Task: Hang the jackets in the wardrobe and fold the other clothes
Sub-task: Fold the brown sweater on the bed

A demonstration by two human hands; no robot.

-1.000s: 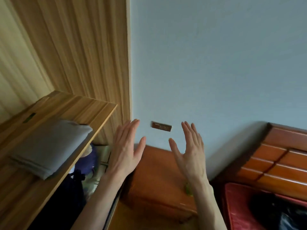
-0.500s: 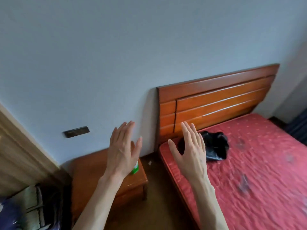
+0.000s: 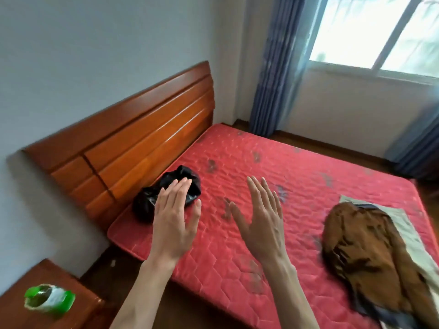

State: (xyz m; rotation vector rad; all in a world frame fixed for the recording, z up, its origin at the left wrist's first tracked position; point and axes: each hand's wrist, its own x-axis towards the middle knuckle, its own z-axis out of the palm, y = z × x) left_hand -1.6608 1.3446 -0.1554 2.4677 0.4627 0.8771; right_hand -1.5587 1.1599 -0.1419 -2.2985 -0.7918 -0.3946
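Step in hand: between garments. Both hands are raised over the mattress (image 3: 297,176) and hold nothing; judged from this, the person is about to fetch the next piece of clothing.

Left hand (image 3: 174,222): fingers straight and close together, thumb spread, palm facing away, empty. It hangs in front of the black bundle (image 3: 156,198); contact cannot be confirmed.

Right hand (image 3: 260,222): fingers straight and slightly fanned, empty, above bare mattress, between the black bundle and the brown jacket (image 3: 363,257).

Brown jacket: lies in a rumpled heap on the mattress edge farthest from the headboard (image 3: 133,138), well apart from both hands. Fabric is brown with dark creases; a dark lining or a 2nd dark garment shows at its lower edge, which of these cannot be told.

Pale garment (image 3: 408,236): flat beige cloth partly under the brown jacket, on the side away from the hands.

Black bundle: glossy and crumpled, on the mattress corner just beside the headboard. Whether it is clothing or a bag cannot be told.

Next move calls for: a reach across the mattress to the brown jacket, a grip near collar or shoulders, then a lift that frees it from the pale garment. Judged as limp, it will sag and drag the cloth beneath it.

Wardrobe: not in view.

Other items: green bottle (image 3: 48,298) on the nightstand (image 3: 78,312) beside the headboard.
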